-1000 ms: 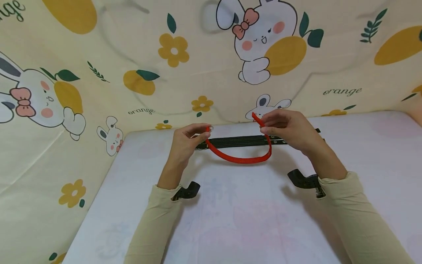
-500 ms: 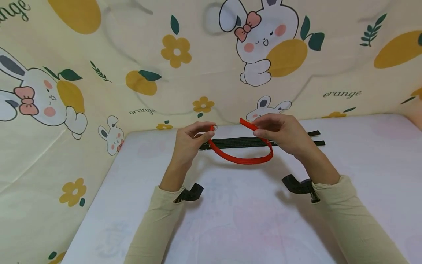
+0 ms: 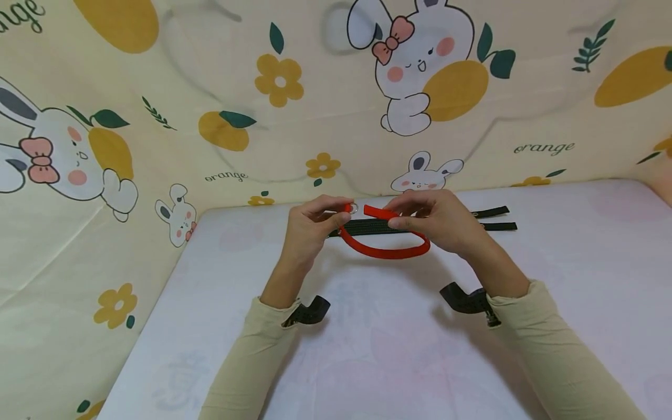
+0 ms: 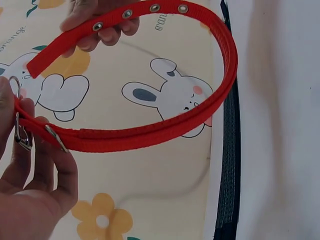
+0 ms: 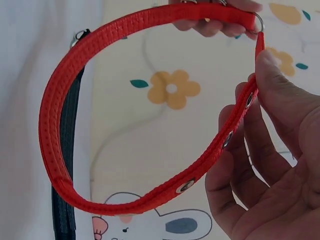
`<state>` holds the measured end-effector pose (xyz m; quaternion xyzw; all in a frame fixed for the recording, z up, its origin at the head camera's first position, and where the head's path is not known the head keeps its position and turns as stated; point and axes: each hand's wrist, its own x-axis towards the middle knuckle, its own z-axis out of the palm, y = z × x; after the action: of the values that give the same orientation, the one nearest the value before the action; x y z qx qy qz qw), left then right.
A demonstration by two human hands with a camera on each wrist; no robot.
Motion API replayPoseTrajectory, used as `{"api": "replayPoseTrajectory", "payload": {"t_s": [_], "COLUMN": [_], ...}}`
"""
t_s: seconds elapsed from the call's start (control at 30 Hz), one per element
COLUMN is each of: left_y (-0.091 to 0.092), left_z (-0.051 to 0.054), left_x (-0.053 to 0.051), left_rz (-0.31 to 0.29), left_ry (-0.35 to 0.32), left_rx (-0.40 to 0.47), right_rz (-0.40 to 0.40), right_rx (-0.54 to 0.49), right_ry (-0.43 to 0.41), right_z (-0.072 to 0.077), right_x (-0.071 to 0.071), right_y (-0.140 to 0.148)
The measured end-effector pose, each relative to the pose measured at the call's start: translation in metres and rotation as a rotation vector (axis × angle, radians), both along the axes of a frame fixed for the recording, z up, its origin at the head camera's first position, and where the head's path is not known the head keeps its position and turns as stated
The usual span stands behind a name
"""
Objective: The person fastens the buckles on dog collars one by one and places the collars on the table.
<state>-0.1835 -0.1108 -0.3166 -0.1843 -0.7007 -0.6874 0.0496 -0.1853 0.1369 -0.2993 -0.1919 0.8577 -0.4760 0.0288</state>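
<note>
A red collar (image 3: 385, 254) with metal eyelets is bent into a loop above the table, held at both ends. My left hand (image 3: 315, 233) pinches the buckle end; a silver buckle (image 4: 22, 135) and a metal ring (image 5: 260, 23) show there. With thumb and fingers, my right hand (image 3: 441, 224) grips the eyelet end close to its tip (image 4: 37, 67). In the head view a small gap separates the tip from the ring. Behind the loop, black straps (image 3: 370, 227) lie on the table, partly hidden by my hands.
The white table (image 3: 367, 350) runs up to a cloth backdrop (image 3: 294, 128) printed with rabbits, flowers and oranges. Two black strap ends (image 3: 499, 226) stick out past my right hand. A black camera mount sits on each wrist.
My right hand has moved left and slightly down, bringing the collar's eyelet end close to the ring. My left hand has shifted a little right. The loop has drawn narrower.
</note>
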Motion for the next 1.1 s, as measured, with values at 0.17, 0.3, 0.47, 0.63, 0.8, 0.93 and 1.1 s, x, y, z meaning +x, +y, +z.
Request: {"api": "replayPoseTrajectory", "payload": {"t_s": [0.17,0.3,0.47,0.63,0.8,0.93,1.1], "left_y": [0.002,0.003,0.003,0.003,0.003,0.004,0.004], "left_z": [-0.002,-0.003,-0.004,-0.005,-0.005,-0.006,-0.004], "left_x": [0.001,0.002,0.003,0.005,0.003,0.000,0.000], "left_rz": [-0.026,-0.055,-0.057,-0.034,-0.047,-0.071,-0.068], "left_ry": [0.009,0.023,0.036,0.022,-0.044,-0.075,-0.048], "left_rx": [0.003,0.022,0.022,0.015,0.031,0.050,0.033], "right_rz": [0.022,0.030,0.032,0.025,0.042,0.050,0.054], "right_rx": [-0.004,0.000,0.001,-0.018,-0.034,-0.028,0.005], "right_ry": [0.020,0.029,0.050,0.037,0.009,-0.005,0.015], "right_z": [-0.001,-0.001,-0.002,-0.003,-0.006,-0.010,-0.012], "right_x": [0.001,0.002,0.003,0.004,0.004,0.005,0.005], "right_y": [-0.005,-0.008,-0.013,-0.016,-0.020,-0.023,-0.024]}}
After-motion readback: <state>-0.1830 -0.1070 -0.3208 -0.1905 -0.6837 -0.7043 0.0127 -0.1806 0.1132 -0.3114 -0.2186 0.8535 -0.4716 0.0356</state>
